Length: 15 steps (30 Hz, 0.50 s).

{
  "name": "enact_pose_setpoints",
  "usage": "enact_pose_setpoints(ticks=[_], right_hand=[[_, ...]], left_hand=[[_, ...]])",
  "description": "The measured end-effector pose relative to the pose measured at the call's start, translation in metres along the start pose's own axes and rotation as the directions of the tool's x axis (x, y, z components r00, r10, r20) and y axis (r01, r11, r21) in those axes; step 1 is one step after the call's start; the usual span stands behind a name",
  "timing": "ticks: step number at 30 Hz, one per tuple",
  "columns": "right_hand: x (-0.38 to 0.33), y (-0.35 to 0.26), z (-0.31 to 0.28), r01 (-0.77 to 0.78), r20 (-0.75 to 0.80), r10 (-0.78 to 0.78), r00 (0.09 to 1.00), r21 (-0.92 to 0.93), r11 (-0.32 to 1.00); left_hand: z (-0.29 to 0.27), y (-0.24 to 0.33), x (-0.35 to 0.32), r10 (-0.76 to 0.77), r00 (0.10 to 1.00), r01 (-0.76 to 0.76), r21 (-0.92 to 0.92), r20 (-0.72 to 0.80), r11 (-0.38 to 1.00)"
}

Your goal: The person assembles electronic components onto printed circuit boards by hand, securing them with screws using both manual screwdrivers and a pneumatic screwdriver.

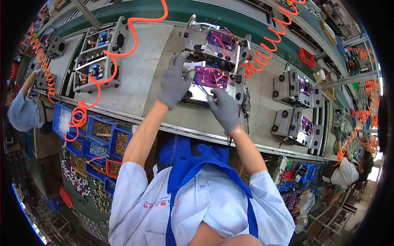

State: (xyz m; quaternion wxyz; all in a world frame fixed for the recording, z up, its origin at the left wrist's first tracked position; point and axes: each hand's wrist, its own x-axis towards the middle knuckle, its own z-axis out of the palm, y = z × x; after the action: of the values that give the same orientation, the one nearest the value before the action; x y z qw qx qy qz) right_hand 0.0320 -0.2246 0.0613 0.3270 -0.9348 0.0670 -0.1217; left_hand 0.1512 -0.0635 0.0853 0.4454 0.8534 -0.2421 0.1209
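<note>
Wiring looks like the step in hand: at the nearer of 2 metal cases [198, 95] on the table [260, 106], the left hand [174, 82] sits beside the purple board [210, 77], the right hand [224, 107], apart from it, by a blue wire [201, 87]. Whether either grips, I cannot tell. The next move probably calls for guiding that wire.

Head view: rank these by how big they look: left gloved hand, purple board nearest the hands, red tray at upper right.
1. Left gloved hand
2. Purple board
3. Red tray; it sits farther off, so true size is unsure.
</note>
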Motion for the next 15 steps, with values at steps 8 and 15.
enact_pose_setpoints(ticks=[8, 15], right_hand=[[-0.046, 0.187, -0.042, -0.399, -0.264, 0.341, 0.902, -0.213, 0.892], [0.018, 0.326, 0.025, -0.187, 0.301, 0.316, 0.9, -0.388, 0.903]], left_hand=[[-0.063, -0.009, -0.128, 0.024, 0.999, -0.031, 0.398, 0.02, 0.917], [-0.168, -0.033, -0.219, -0.602, 0.756, 0.633, 0.048, -0.257, 0.773]])
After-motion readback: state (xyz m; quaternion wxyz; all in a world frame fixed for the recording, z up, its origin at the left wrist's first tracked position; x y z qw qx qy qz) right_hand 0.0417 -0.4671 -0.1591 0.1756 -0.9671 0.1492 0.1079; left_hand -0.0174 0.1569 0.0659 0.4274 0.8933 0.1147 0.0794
